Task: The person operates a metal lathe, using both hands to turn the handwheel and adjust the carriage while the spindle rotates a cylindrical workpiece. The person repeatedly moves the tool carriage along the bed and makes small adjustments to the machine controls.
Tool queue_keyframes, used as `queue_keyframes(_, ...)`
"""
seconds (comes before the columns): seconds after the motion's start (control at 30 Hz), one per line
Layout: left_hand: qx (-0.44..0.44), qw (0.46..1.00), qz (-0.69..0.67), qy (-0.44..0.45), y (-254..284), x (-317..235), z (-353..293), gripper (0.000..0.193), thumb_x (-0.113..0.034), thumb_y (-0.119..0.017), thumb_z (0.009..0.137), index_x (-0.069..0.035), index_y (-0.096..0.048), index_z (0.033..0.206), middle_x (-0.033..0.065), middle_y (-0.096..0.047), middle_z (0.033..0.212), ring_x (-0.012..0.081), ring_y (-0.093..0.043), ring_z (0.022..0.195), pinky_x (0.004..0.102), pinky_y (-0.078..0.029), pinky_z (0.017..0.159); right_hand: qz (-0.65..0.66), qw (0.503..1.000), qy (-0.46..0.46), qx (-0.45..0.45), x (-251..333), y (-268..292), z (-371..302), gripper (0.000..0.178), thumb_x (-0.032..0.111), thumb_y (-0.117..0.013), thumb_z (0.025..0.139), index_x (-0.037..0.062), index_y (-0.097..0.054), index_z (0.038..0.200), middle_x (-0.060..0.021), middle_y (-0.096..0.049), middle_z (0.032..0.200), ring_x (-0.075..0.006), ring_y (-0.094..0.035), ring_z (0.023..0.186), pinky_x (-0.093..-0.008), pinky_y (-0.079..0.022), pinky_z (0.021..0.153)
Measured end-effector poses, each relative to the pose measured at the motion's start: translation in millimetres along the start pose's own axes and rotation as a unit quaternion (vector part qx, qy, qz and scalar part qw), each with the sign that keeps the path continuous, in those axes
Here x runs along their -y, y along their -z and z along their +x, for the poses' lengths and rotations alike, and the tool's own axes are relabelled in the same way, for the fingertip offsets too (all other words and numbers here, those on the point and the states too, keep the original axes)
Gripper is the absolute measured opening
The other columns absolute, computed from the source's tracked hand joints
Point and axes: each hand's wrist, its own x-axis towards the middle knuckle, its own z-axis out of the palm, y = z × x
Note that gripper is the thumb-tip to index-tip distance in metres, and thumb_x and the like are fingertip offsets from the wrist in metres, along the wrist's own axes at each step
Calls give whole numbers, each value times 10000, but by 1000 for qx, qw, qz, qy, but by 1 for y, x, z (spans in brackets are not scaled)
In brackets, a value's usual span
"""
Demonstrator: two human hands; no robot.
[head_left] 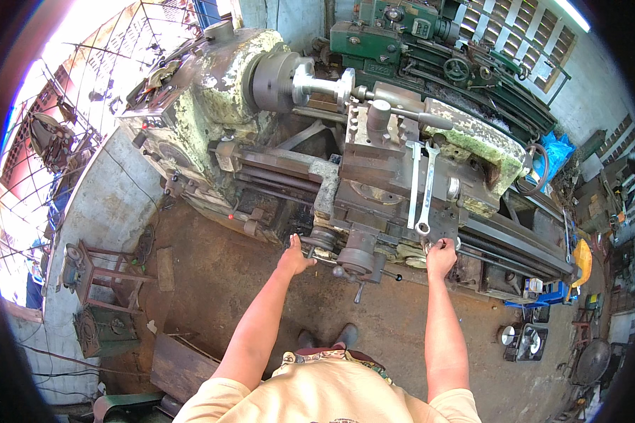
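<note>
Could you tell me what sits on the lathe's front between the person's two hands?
In the head view, a round grey handwheel sits between the left hand and right hand.

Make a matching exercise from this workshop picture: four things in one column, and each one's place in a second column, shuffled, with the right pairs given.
Things
1. left hand
2. right hand
3. two wrenches
4. shiny metal bar

Places
A. held in the lathe's chuck
B. lying flat on top of the carriage
C. on a handwheel at the left of the carriage front
D. on a handle at the right of the carriage front

Pairs: 1-C, 2-D, 3-B, 4-A
</note>
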Motion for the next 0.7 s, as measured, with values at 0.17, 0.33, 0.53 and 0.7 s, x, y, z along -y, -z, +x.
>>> queue_keyframes(0.17,-8,1000,-10,-13,-1,3,1,1243,-449,-782,737,17,55,1530,211,-50,1614,390,-515,1266,420,-448,1053,-3,1000,2,-3,2,1,-1,171,158,-587,886,17,-675,929,-237,-689,833,-423,-676,825,-470,-517,733)
queue_keyframes(0.33,2,1000,-9,-10,0,4,3,1248,-457,-777,733,22,56,1529,224,-59,1610,390,-520,1260,416,-451,1048,-2,1000,-9,4,6,4,-2,177,159,-595,884,11,-681,930,-235,-693,849,-420,-678,835,-466,-519,745)
queue_keyframes(0.53,8,1000,-9,-10,2,5,3,1246,-463,-771,735,24,57,1528,222,-54,1610,389,-514,1268,413,-446,1051,-6,1000,-2,-2,5,3,-1,165,150,-595,880,15,-677,925,-234,-692,849,-421,-674,834,-471,-514,738)
queue_keyframes(0.7,15,1000,-21,-7,3,7,4,1255,-466,-771,733,22,69,1527,220,-46,1611,387,-500,1285,412,-436,1061,7,1000,-3,2,4,2,-1,159,146,-594,879,19,-673,932,-235,-691,852,-425,-671,836,-476,-512,739)
